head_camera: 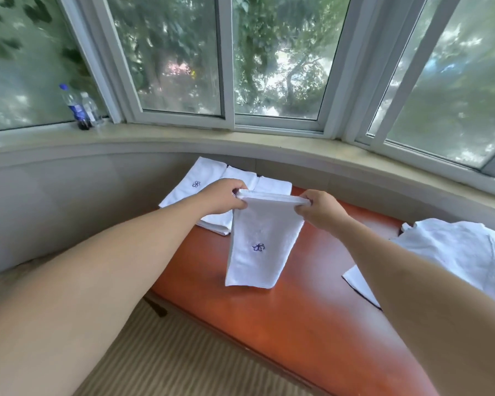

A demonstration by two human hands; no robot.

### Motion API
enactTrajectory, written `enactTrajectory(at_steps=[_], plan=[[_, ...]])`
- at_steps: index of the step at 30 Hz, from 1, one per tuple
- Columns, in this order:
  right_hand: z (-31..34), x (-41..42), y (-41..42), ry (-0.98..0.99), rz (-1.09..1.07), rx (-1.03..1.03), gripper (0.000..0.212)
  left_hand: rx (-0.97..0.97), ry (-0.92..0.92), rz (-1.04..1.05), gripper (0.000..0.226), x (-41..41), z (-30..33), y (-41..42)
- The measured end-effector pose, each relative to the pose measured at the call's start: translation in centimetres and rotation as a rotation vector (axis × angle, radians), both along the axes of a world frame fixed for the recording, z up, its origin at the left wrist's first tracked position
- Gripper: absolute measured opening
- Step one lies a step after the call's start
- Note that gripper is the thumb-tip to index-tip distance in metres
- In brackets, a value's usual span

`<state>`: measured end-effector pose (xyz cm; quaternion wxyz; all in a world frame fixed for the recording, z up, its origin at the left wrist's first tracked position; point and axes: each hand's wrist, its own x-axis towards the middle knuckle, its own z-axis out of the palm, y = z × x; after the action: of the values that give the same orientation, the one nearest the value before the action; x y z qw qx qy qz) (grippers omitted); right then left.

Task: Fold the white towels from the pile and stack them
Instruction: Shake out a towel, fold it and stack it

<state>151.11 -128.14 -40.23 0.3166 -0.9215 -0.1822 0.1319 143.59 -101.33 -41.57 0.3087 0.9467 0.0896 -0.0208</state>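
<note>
White terry hand towel (262, 241) held up at centre frame, folded into a long narrow panel, top hem doubled over, small navy embroidered emblem (259, 247) on its lower half; lower edge hanging just over the wood, touching or not cannot be told; left hand (223, 197) pinching the upper left corner, fingers curled round the hem; right hand (322, 208) pinching the upper right corner, thumb and fingers closed on the cloth; both bare forearms reaching in from the lower corners.

Glossy reddish-brown wooden table (295, 315) beneath, smooth, rounded at its near left edge, running from centre to lower right; bare wood open below and to the right of the hanging towel.

Stack of folded towels (209, 181) at the table's far left end, upper centre-left, flat rectangular layers fanned slightly, same navy emblem on the top one, its left edge overhanging the table; partly covered by the left hand.

Rumpled pile of unfolded white towels (457, 252) at the right edge of frame, soft and creased, one corner lying flat toward the near side; well apart from the stack.

Pale stone window sill (240, 140) curving across mid-frame under white-framed windows; two clear plastic water bottles (82, 108) upright at upper left, one with a blue cap and label, contents hard to judge; ribbed beige carpet (169, 364) at lower centre.
</note>
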Motion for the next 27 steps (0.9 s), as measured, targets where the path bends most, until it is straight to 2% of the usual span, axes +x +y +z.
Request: enactTrajectory(at_steps=[4,9,14,19,27], plan=[[-0.1,-0.3,3.7,0.007,-0.063,0.028,0.014,0.009,-0.008,-0.003,0.036,0.7,-0.2,3.5],[0.0,-0.3,6.8,0.032,-0.124,0.075,0.014,-0.028,-0.004,-0.055,0.012,2.0,-0.1,7.1],[0.1,1.1,8.9,0.008,-0.175,0.134,0.012,-0.108,-0.047,-0.073,0.012,4.3,-0.3,9.3],[-0.7,4.1,9.7,0.057,-0.223,0.217,0.012,-0.189,-0.058,-0.104,0.014,7.9,-1.3,10.7],[-3.6,11.9,9.9,0.138,-0.294,0.26,0.009,-0.125,0.022,-0.198,0.017,16.2,-2.6,11.2]])
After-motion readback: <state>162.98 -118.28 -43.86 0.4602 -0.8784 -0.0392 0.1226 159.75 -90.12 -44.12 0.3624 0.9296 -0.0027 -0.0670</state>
